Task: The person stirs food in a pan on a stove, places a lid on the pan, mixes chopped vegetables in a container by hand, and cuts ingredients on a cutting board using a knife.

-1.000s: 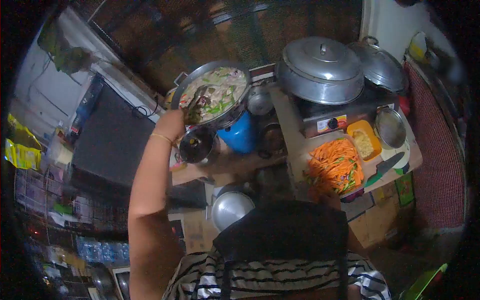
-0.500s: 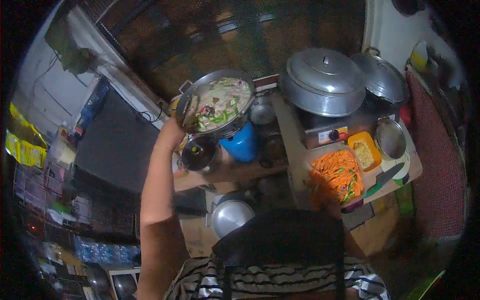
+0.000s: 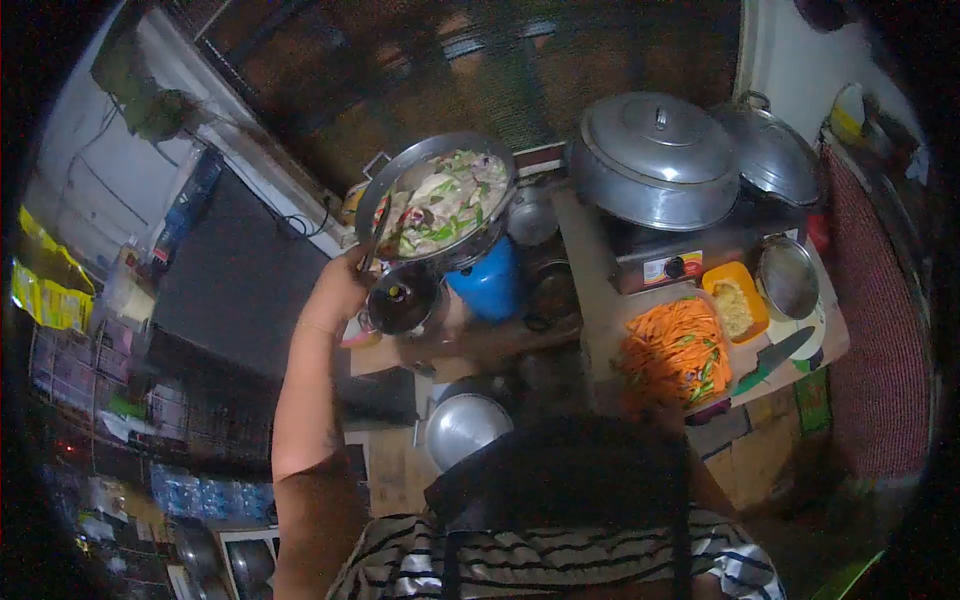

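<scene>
A wide metal wok [image 3: 455,143] at the upper left holds pale pieces of food mixed with green and dark red bits. My left hand [image 3: 343,287] is closed at the wok's near left side, around a long dark-handled stirring utensil [image 3: 381,228] that leans into the food. The utensil's far end is hard to make out. Close below that hand sits a small dark pot [image 3: 403,300]. My right hand [image 3: 660,408] is a dark shape at the near edge of a heap of shredded carrots [image 3: 675,345] with green strips; shadow hides its fingers.
A large lidded pot [image 3: 655,150] stands on a stove [image 3: 660,270] at the right, beside another lidded pot [image 3: 775,150]. A yellow container [image 3: 735,300], a metal bowl [image 3: 787,278] and a knife [image 3: 775,358] lie nearby. Below are a blue tank [image 3: 487,285] and a metal pan [image 3: 467,430].
My left hand has shifted slightly down and left, and the utensil now shows more upright at the wok's left side. The food in the wok looks rearranged.
</scene>
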Demonstrator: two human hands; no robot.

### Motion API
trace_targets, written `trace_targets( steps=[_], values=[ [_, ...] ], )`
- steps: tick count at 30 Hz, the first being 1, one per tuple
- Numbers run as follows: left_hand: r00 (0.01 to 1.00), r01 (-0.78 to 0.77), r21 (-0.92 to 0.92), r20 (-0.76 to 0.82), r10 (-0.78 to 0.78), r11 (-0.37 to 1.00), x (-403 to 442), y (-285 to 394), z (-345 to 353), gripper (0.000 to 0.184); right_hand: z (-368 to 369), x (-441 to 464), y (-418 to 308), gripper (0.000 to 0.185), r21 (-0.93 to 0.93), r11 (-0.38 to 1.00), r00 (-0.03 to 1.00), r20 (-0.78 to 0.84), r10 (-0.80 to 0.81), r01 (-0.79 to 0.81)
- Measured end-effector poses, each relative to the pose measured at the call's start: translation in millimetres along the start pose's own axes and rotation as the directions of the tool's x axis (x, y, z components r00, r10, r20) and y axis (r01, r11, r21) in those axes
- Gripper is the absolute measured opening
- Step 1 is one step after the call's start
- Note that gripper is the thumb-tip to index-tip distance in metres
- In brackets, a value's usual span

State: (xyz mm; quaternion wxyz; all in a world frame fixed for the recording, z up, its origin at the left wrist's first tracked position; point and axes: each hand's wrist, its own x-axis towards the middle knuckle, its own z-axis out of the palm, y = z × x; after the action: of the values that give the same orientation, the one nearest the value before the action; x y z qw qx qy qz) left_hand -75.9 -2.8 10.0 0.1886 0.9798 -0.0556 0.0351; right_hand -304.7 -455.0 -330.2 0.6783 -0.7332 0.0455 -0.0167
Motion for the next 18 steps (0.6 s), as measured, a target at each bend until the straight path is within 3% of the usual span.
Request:
trace_targets(
  steps=[1, 3, 5, 6, 8, 11, 14, 17, 18],
  values=[
    [1.000, -0.002, 0.011, 0.002, 0.002, 1.000, -10, 1, -2, 0.043, 3, 4, -6, 0.025, 0.095, 0.995, 0.999, 0.033, -0.031, 0.028],
    [1.000, -0.030, 0.088, -0.004, 0.031, 0.996, -22, -11, 1, 0.044, 6, 7, -2, 0.024, 0.090, 0.996, 0.999, 0.035, 0.018, -0.021],
    [0.996, -0.081, 0.219, -0.014, 0.086, 0.972, -27, -36, 13, 0.046, 7, 12, 21, 0.024, -0.106, 0.979, 0.985, -0.045, 0.169, -0.173],
    [0.992, -0.115, 0.155, -0.038, 0.122, 0.981, -40, -20, 10, 0.046, 7, 16, 21, 0.024, -0.224, 0.951, 0.977, -0.054, 0.205, -0.212],
    [0.995, -0.093, 0.273, -0.005, 0.098, 0.958, -45, -28, 15, 0.048, 7, 28, 19, 0.024, -0.447, 0.850, 0.959, -0.089, 0.268, -0.279],
    [0.998, -0.063, 0.423, 0.047, 0.048, 0.904, -51, -20, 16, 0.051, 11, 31, 18, 0.025, -0.232, 0.902, 0.931, -0.095, 0.352, -0.364],
    [0.997, -0.078, 0.503, 0.064, 0.052, 0.861, -56, -1, 16, 0.055, 10, 33, 34, 0.024, -0.316, 0.897, 0.950, -0.080, 0.300, -0.310],
    [0.997, -0.064, 0.489, 0.058, 0.040, 0.870, -51, 7, 14, 0.057, -8, 36, 97, 0.024, -0.599, 0.790, 0.990, -0.043, 0.132, -0.132],
    [0.998, -0.056, 0.473, 0.056, 0.033, 0.880, -47, 9, 15, 0.057, -9, 35, 92, 0.024, -0.600, 0.780, 0.983, -0.069, 0.170, -0.177]
  ],
)
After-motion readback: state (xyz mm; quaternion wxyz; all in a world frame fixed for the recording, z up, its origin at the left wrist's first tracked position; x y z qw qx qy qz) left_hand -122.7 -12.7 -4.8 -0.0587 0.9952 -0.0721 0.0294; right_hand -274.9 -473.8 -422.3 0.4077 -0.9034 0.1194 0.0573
